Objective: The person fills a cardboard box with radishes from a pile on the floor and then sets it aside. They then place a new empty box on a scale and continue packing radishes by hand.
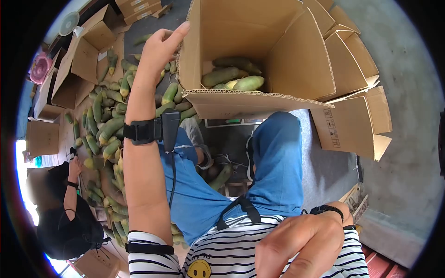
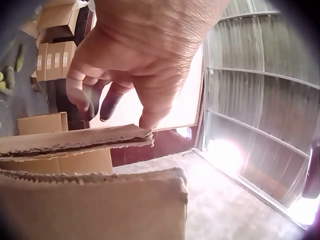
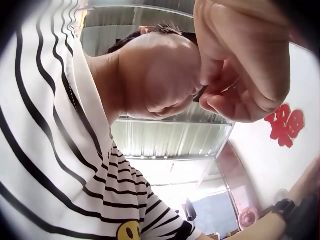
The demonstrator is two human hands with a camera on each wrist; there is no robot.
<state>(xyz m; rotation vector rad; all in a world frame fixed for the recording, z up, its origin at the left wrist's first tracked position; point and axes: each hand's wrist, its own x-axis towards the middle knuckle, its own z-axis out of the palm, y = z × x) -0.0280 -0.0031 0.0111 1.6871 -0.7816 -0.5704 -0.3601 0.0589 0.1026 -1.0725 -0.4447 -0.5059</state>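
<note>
The step in hand looks to be the packing of an open cardboard box [image 1: 245, 28]: a few green vegetables [image 1: 249, 83] lie low in it, near the wall closest to the person and toward its left corner, with much of the box's depth still above them. More vegetables [image 1: 111, 127] lie in a broad spread beyond the box's left edge, within what looks like easy reach of the left side. The next move, as I judge it, calls for the left hand [image 1: 160, 48] to come off the rim and lower toward that spread, or else to steady the box by its left wall if the box has to be shifted. For now the left arm stretches almost straight up along the box's left side, a black wrist camera [image 1: 170, 129] strapped to it. The hand is at the left edge, toward the far corner, one digit touching the cardboard edge [image 2: 142, 131] and the others hanging loosely apart; the grip is wide and carries nothing. The right arm is bent sharply, well back from the box's near flap [image 1: 250, 103]. The right hand [image 1: 301, 243] is raised close to the person's head, fingers curled inward, with nothing seen in them.
</note>
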